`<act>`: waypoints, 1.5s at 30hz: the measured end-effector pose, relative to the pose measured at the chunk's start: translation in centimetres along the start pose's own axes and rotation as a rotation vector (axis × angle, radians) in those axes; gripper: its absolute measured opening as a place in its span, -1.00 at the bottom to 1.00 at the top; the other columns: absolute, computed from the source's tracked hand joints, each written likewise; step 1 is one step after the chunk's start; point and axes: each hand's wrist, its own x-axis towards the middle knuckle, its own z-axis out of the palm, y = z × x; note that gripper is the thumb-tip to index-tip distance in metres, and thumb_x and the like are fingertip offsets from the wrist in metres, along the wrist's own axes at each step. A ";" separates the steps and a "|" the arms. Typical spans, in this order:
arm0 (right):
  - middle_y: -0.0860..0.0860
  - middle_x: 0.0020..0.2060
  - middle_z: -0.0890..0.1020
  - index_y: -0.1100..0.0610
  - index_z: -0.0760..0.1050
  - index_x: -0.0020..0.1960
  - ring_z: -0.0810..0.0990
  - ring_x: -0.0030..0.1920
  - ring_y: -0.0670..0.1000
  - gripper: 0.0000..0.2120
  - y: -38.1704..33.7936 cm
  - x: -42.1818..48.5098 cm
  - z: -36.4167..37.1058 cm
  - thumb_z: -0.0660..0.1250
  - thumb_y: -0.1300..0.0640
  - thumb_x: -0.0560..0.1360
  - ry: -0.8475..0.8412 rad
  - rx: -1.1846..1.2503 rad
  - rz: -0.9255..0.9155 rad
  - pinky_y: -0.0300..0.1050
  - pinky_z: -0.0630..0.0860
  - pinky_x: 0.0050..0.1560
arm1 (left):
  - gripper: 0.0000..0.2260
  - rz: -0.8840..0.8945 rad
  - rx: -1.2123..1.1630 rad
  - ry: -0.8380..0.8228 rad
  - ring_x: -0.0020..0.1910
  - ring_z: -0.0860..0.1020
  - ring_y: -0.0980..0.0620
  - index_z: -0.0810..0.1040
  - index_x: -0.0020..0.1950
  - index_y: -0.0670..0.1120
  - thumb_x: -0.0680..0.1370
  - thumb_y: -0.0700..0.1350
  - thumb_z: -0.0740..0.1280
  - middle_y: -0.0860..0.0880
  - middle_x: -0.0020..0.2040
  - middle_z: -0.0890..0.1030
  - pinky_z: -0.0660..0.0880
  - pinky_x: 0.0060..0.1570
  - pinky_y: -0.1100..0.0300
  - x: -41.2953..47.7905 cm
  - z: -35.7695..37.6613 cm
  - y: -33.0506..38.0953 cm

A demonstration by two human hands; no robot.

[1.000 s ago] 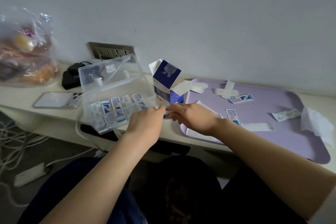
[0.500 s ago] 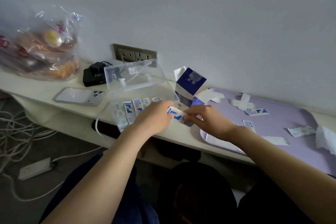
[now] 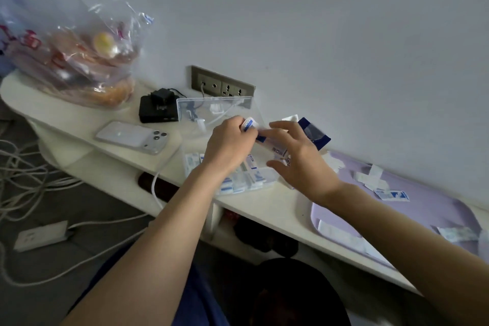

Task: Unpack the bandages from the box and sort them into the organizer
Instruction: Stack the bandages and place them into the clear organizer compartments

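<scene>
A wrapped bandage (image 3: 248, 124) is pinched between the thumb and curled fingers of the left hand (image 3: 227, 145) and is held up above the clear plastic organizer (image 3: 270, 174), in front of its raised lid (image 3: 225, 106). Half a second ago the same bandage was gripped by both hands, low at the front edge of the shelf (image 3: 79, 124); it has since been lifted and carried back over the compartments, and the hold of the right hand (image 3: 301, 164) has been loosened. That hand is now seen with its fingers spread and relaxed, the index fingertip near the bandage; whether it touches cannot be told. The blue and white box (image 3: 315, 132) is partly hidden behind the right hand, its top flap open, just beside the organizer. Sorted bandages (image 3: 246, 180) are seen standing in rows in the front compartments, partly covered by the left wrist. On the purple tray (image 3: 436, 209) to the right, loose bandages (image 3: 391, 195) are scattered as before. The view has been tilted and swung left, so that more of the plastic food bag (image 3: 79, 61) is shown, with the phone (image 3: 132, 137), the black charger (image 3: 157, 111) and the wall socket (image 3: 222, 85) unmoved.
</scene>
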 end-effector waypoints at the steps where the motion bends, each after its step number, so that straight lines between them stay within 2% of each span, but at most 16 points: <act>1: 0.06 0.19 0.46 0.09 0.49 0.26 0.45 0.02 -0.12 -0.52 0.0 0.2 0.0 0.43 0.35 0.38 -0.014 -0.044 -0.050 -0.56 0.32 0.04 | -0.77 -0.040 -0.018 -0.016 -0.11 0.58 -0.12 0.55 -0.03 -0.20 0.49 -0.07 0.21 -0.13 -0.12 0.62 0.51 -0.06 -0.01 0.3 -0.2 -0.1; 4: 0.10 0.02 0.59 0.20 0.61 0.05 0.62 -0.15 0.10 -0.80 -0.2 0.8 -0.1 0.30 0.20 0.46 0.046 -0.135 -0.182 -0.09 0.59 -0.17 | -0.71 -0.108 -0.041 -0.114 -0.05 0.60 -0.07 0.60 -0.02 -0.18 0.46 0.00 0.23 -0.06 -0.14 0.64 0.50 0.02 0.03 1.4 -0.5 -0.7; 5: 0.09 -0.04 0.61 0.20 0.62 0.01 0.63 -0.21 0.10 -0.76 -0.3 1.1 -0.3 0.23 0.13 0.48 0.046 -0.142 -0.208 -0.05 0.59 -0.24 | -0.73 -0.118 -0.033 -0.138 -0.04 0.60 -0.06 0.61 -0.01 -0.17 0.48 -0.01 0.25 -0.04 -0.16 0.64 0.49 0.03 0.03 1.7 -0.5 -0.9; 8: 0.03 -0.16 0.63 0.15 0.65 -0.02 0.62 -0.30 0.05 -0.73 0.0 2.3 -0.4 0.21 0.09 0.49 0.032 -0.166 -0.257 -0.14 0.54 -0.36 | -0.73 -0.143 0.038 -0.140 -0.01 0.57 -0.10 0.54 0.03 -0.15 0.53 0.04 0.26 -0.05 -0.10 0.62 0.46 0.10 0.00 2.2 -0.4 -1.8; 12: -0.06 -0.27 0.65 0.01 0.67 -0.14 0.62 -0.34 0.01 -0.90 1.3 4.2 0.0 0.40 0.14 0.39 0.031 -0.371 -0.250 -0.26 0.37 -0.49 | -0.70 -0.030 0.559 -0.139 0.08 0.49 -0.08 0.39 0.17 -0.07 0.59 0.12 0.17 -0.04 0.03 0.55 0.28 0.16 -0.02 0.9 -0.4 -2.9; 15: -0.04 -0.30 0.65 0.03 0.68 -0.18 0.62 -0.29 0.06 -0.90 2.7 5.6 0.9 0.46 0.20 0.35 -0.015 -0.428 -0.241 -0.26 0.28 -0.43 | -0.77 0.024 0.679 -0.236 0.15 0.46 -0.06 0.47 0.13 -0.04 0.58 0.06 0.22 -0.01 0.10 0.55 0.22 0.16 -0.01 0.2 -0.6 -3.9; 20: 0.08 -0.29 0.62 0.15 0.67 -0.17 0.59 -0.24 0.15 -0.90 4.2 7.1 2.9 0.38 0.27 0.39 -0.134 -0.404 -0.235 -0.19 0.36 -0.38 | -0.87 0.047 0.654 -0.258 0.04 0.51 -0.03 0.53 0.00 -0.01 0.59 0.01 0.24 0.02 -0.01 0.59 0.23 0.15 0.00 -0.2 -0.8 -4.1; 22: 0.06 -0.19 0.62 0.12 0.66 -0.08 0.60 -0.14 0.14 -0.87 4.4 7.4 3.5 0.34 0.23 0.46 -0.247 -0.417 -0.227 -0.10 0.47 -0.28 | -0.88 0.048 0.660 -0.277 0.03 0.52 -0.03 0.54 -0.01 0.00 0.58 0.01 0.27 0.03 -0.03 0.59 0.23 0.16 0.00 -0.2 -0.7 -4.1; 25: -0.02 -0.02 0.60 0.05 0.62 0.06 0.57 0.01 0.04 -0.80 4.7 7.4 3.9 0.23 0.13 0.55 -0.547 -0.534 -0.160 -0.08 0.49 -0.03 | -0.84 0.043 0.754 -0.318 0.04 0.53 -0.04 0.54 0.02 -0.03 0.58 0.04 0.28 0.02 0.00 0.59 0.20 0.21 -0.02 -0.1 -0.4 -4.1; 28: 0.00 -0.06 0.65 0.08 0.62 0.00 0.61 -0.08 0.05 -0.81 4.4 7.4 4.1 0.24 0.12 0.51 -0.753 -0.595 -0.099 -0.05 0.54 -0.01 | -0.78 0.046 0.805 -0.330 0.08 0.50 -0.06 0.51 0.09 -0.06 0.59 0.05 0.23 -0.02 0.05 0.58 0.20 0.21 -0.02 -0.1 -0.1 -4.1; 32: -0.07 0.05 0.64 0.02 0.58 0.14 0.58 -0.01 -0.04 -0.79 3.8 8.2 3.6 0.28 0.07 0.53 -0.952 -0.579 -0.071 -0.17 0.48 0.06 | -0.78 0.046 0.795 -0.345 0.14 0.46 -0.06 0.50 0.12 -0.05 0.59 0.04 0.19 -0.02 0.11 0.55 0.19 0.23 -0.02 -0.1 0.2 -4.2; 35: -0.08 0.12 0.60 0.03 0.53 0.19 0.55 0.06 -0.03 -0.76 3.8 8.9 4.1 0.21 0.05 0.58 -0.992 -0.555 -0.078 -0.19 0.39 0.07 | -0.78 0.040 0.783 -0.350 0.15 0.46 -0.05 0.51 0.13 -0.04 0.58 0.03 0.19 -0.01 0.13 0.54 0.19 0.24 -0.02 -0.1 0.2 -4.2; 37: -0.04 0.11 0.57 0.05 0.51 0.20 0.52 0.13 0.03 -0.73 4.0 9.0 4.6 0.14 0.22 0.58 -0.957 -0.562 -0.144 -0.15 0.41 0.06 | -0.76 0.034 0.774 -0.359 0.15 0.47 -0.05 0.51 0.15 -0.04 0.58 0.03 0.18 -0.01 0.13 0.54 0.19 0.23 0.00 -0.2 0.2 -4.1; 39: -0.03 0.10 0.50 -0.01 0.46 0.26 0.44 0.15 0.01 -0.54 3.6 9.0 4.8 0.08 0.39 0.51 -0.967 -0.576 -0.190 -0.16 0.37 0.01 | -0.76 0.034 0.767 -0.365 0.13 0.48 -0.05 0.50 0.17 -0.05 0.59 0.02 0.19 -0.02 0.13 0.54 0.19 0.22 0.02 -0.2 0.2 -3.9; 41: -0.02 0.12 0.46 -0.02 0.44 0.30 0.38 0.16 -0.01 -0.44 3.1 8.9 5.0 0.07 0.45 0.46 -0.992 -0.582 -0.234 -0.15 0.36 0.08 | -0.76 0.035 0.766 -0.373 0.12 0.48 -0.04 0.50 0.17 -0.05 0.60 0.02 0.18 -0.01 0.11 0.54 0.20 0.21 0.03 -0.3 0.1 -3.8; 45: -0.01 0.13 0.46 -0.03 0.46 0.28 0.36 0.15 0.00 -0.51 2.7 8.9 5.3 0.10 0.40 0.51 -1.008 -0.659 -0.315 -0.17 0.33 0.13 | -0.77 0.021 0.747 -0.375 0.13 0.48 -0.04 0.49 0.17 -0.04 0.60 0.01 0.17 -0.01 0.09 0.55 0.20 0.22 0.03 -0.5 0.1 -3.6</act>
